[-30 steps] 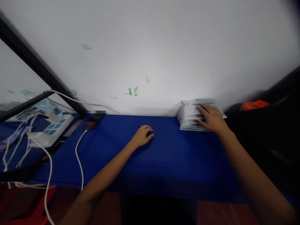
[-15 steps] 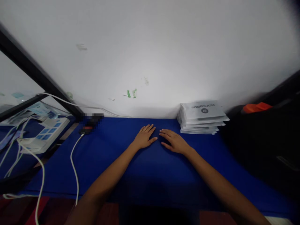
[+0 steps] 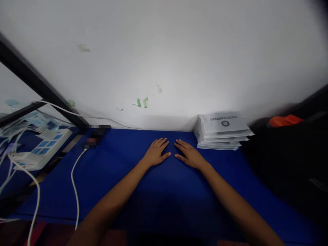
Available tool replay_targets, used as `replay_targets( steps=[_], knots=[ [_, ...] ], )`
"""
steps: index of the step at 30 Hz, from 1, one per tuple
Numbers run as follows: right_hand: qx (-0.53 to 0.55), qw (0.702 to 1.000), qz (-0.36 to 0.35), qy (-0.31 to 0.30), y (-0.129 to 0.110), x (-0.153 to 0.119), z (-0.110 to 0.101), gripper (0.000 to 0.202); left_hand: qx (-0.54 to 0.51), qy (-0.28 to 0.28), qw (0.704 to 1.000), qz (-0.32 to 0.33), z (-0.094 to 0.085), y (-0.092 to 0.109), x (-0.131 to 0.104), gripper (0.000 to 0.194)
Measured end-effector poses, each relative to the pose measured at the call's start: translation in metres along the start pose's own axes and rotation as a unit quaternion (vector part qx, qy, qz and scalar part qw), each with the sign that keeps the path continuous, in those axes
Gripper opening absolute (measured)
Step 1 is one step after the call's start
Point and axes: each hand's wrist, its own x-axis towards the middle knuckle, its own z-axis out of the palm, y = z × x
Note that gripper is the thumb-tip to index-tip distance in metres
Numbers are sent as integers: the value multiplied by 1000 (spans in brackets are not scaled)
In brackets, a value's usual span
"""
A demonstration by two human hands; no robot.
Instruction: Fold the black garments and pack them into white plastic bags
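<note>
Palm down, my left hand lies on the blue table surface with its fingers stretched out and nothing in it. My right hand rests flat beside it, fingers apart and holding nothing. A small gap separates the two hands, and their thumbs point towards each other. Just right of my right hand sits a stack of white plastic packets, the top one printed "ROCKBROS", close to the wall.
A white wall rises behind the table. At left are a power strip, white cables, a pixelated dark device and a black frame bar. A black bulky item with an orange patch stands at right.
My right hand has flattened and its fingers have spread a little more on the table. My left hand stays almost in place. The view has shifted slightly.
</note>
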Motion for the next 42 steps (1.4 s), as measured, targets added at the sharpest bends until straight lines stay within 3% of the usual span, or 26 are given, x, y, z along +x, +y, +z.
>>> replay_targets(
  steps=[42],
  knots=[
    [29,999,16,-3,3,-1,2,59,8,-4,1000,-4,2,-3,0,67]
  ],
)
